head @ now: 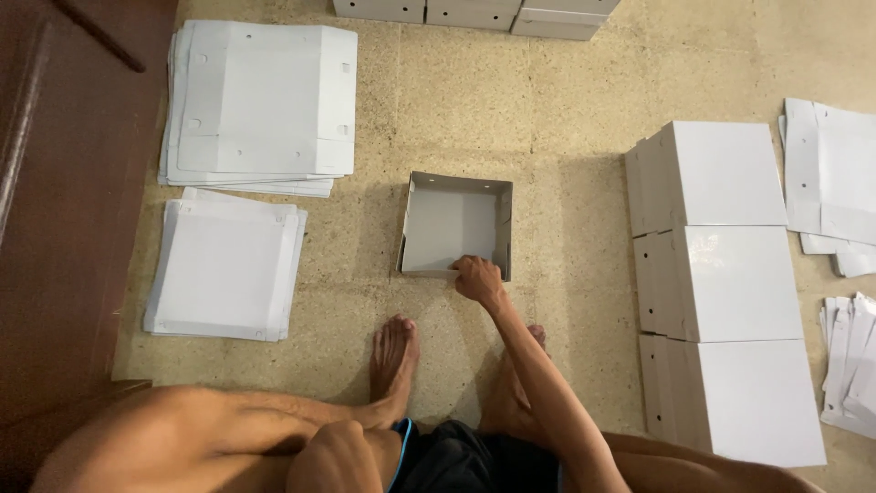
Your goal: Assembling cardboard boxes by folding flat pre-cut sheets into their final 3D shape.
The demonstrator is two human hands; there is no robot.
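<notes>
An open, shallow white cardboard box (452,228) sits on the floor in front of me. My right hand (478,278) grips the near wall of this box at its right corner, fingers curled over the edge. What looks like my left hand (339,454) rests low against my leg at the bottom of the view, curled, with nothing visible in it. My bare feet (394,356) lie just short of the box.
Two stacks of flat white box blanks (260,100) (224,269) lie at the left. Three closed white boxes (721,283) stand in a row at the right, with more blanks (835,173) beyond. More boxes (474,14) line the far edge. A dark wooden panel (64,201) borders the left.
</notes>
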